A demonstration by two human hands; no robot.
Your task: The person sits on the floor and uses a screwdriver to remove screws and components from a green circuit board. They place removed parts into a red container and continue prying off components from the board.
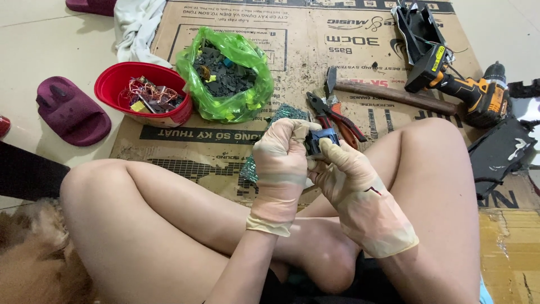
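Both my hands wear thin beige gloves and meet above my crossed legs. My left hand (279, 163) and my right hand (351, 180) together grip a small dark blue-black electronic part (320, 141) between their fingertips. Most of the part is hidden by the fingers. Just beyond the hands lie red-handled pliers (336, 115) and a green circuit board (289, 114) on the cardboard sheet (292, 56).
A green plastic bag (226, 76) of dark small parts and a red bowl (143, 93) with copper wire scraps stand at the left. A wooden-handled hammer (394, 94), an orange cordless drill (461, 84) and black plastic housings lie to the right. Maroon slippers (70, 110) rest on the floor.
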